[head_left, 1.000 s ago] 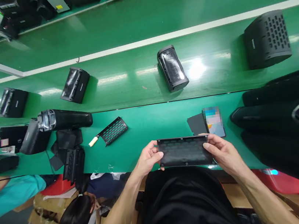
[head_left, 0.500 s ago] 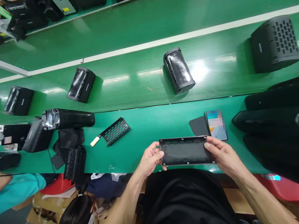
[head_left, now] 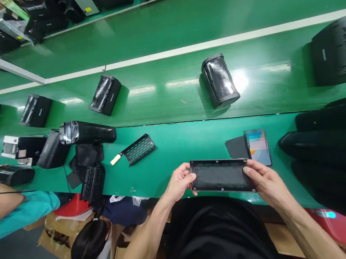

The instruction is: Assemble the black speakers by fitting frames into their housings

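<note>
Between my hands is a black speaker grille panel [head_left: 222, 175], held nearly level above the bench's front edge with its hollow inner side facing up. My left hand [head_left: 179, 182] pinches its left end, thumb on top and fingers beneath. The right end is gripped the same way by my right hand [head_left: 265, 178]. Just beyond the panel lie dark flat sheets [head_left: 236, 148] and a phone [head_left: 258, 149] with a partly blurred screen. Farther left, a slotted black grille [head_left: 139, 149] rests against a pale-handled tool [head_left: 116, 159].
A black speaker [head_left: 220, 81] stands ahead on the green line [head_left: 162, 101], with another speaker [head_left: 105, 95] farther left. Large black housings [head_left: 335, 136] crowd the right side. Stacked black grilles [head_left: 93, 181] lie left, near a co-worker's teal sleeve [head_left: 20, 213] and a second person's head [head_left: 89, 242].
My view has swung slightly, so the bench items sit farther right in the picture. Both hands keep their hold on the panel, which has barely moved relative to my body.
</note>
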`<state>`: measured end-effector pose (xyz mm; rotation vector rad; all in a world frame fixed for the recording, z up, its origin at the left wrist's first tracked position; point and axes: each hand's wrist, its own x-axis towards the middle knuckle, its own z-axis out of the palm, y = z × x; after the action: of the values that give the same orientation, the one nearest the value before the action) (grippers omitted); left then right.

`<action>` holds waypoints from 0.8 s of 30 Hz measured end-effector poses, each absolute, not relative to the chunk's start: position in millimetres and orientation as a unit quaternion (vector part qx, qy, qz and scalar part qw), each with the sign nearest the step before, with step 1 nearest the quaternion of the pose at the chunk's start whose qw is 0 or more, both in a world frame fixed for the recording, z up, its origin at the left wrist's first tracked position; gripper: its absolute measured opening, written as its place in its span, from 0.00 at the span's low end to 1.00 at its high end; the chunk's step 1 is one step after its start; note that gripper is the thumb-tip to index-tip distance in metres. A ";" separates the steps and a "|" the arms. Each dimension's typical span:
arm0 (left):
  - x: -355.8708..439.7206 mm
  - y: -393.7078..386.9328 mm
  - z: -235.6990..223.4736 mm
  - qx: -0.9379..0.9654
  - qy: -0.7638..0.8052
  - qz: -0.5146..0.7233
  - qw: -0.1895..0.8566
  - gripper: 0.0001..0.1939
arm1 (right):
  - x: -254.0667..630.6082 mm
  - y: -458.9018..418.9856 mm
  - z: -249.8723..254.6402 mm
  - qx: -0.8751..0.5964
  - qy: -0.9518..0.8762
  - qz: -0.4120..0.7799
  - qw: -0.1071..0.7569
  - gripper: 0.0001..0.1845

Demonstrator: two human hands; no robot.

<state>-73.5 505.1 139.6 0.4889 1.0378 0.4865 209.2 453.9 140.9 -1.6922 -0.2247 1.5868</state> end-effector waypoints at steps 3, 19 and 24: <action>-74.9 504.0 137.2 0.232 0.487 0.226 0.811 0.27 | 210.4 452.7 140.2 -0.657 -0.090 0.635 0.396 0.27; -70.3 508.0 131.4 0.390 0.568 0.239 0.684 0.27 | 212.1 447.8 143.5 -0.650 -0.118 0.633 0.404 0.26; -76.9 510.6 135.0 0.373 0.536 0.256 0.713 0.27 | 215.6 444.7 140.5 -0.657 -0.190 0.624 0.378 0.26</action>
<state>-76.9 510.6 135.0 0.8275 1.1875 0.5679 215.6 444.7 140.5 -1.6787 -0.4867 1.5957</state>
